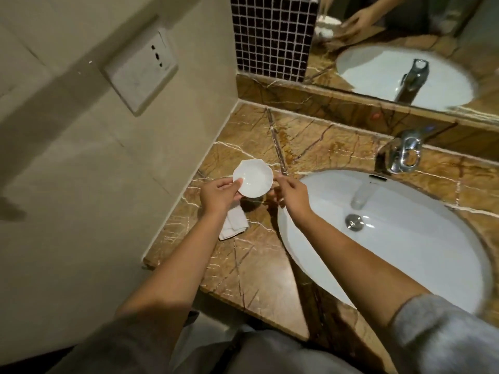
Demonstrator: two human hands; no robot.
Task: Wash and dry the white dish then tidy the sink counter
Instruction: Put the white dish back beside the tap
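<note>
On the far left, a cream tiled wall (81,163) carries a white socket plate (140,70), set well above the bench (305,136), a brown marble slab veined in white that meets the wall at a pale grout line. Near the front left of the bench lies a folded white cloth (234,224), partly hidden beneath the left wrist. Directly above the cloth, the left hand (218,194) grips the near-left edge of the white dish (253,178), thumb laid on the upper face and fingers curled under it. The white dish is a small shallow saucer with a faceted rim, held over the bench just left of the sink, its hollow side turned upward toward the camera and tilted slightly. The right hand (293,191) pinches the opposite, right-hand edge of the dish between thumb and fingertips, so that both hands support it. To the right, the oval white sink (310,238) is sunk into the bench, with a metal drain plug (354,222) at its centre. A chrome tap (399,157) stands behind the basin. Behind the tap, a mirror (405,49) reflects the basin and a hand, beside a panel of dark mosaic tiles (272,36).
</note>
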